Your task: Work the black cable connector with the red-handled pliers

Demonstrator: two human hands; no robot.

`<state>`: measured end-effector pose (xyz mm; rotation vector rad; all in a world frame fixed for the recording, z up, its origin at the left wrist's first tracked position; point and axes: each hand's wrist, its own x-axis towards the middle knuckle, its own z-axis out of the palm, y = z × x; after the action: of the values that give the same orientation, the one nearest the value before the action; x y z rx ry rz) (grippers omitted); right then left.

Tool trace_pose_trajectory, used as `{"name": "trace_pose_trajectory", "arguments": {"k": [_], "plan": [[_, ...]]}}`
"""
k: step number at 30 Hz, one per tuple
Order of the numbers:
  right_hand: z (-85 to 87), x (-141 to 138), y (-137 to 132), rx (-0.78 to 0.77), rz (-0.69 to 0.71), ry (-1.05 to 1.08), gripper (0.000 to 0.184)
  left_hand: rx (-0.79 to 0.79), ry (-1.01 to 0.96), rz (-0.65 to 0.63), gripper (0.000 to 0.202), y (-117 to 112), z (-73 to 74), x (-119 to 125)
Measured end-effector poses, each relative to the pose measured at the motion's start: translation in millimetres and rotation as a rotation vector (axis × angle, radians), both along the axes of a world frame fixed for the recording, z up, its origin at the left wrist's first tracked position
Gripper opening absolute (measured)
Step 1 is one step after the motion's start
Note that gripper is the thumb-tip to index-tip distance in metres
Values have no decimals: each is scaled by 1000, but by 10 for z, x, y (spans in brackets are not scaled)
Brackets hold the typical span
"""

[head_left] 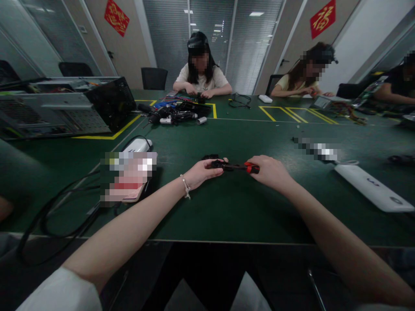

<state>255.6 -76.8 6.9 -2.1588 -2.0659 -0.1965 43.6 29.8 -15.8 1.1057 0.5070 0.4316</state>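
My left hand (203,172) rests on the green table (207,207), its fingers closed around a small black part (216,163). My right hand (269,172) grips the red-and-black handle of a screwdriver (241,167), which lies level and points left into the black part. A second small black piece (210,157) lies just behind my left hand. A bead bracelet sits on my left wrist.
A white power strip (372,189) lies at right, another (136,146) at left with black cables (61,203). An open computer case (65,106) stands far left. Black parts (175,114) are piled mid-table. Three people work at the far side.
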Motion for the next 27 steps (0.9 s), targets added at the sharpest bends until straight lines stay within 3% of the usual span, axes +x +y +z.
{"name": "trace_pose_trajectory", "arguments": {"k": [7,17,27], "plan": [[-30,29,26,-80,-34,98,23,9,-13,-12,34,7,-4,-7],[12,-22,-10,47,21,-34,20,-44,17,44,32,34,-51,12],[-17,22,18,-46,-11,52,23,-3,13,29,34,-6,-11,20]]}}
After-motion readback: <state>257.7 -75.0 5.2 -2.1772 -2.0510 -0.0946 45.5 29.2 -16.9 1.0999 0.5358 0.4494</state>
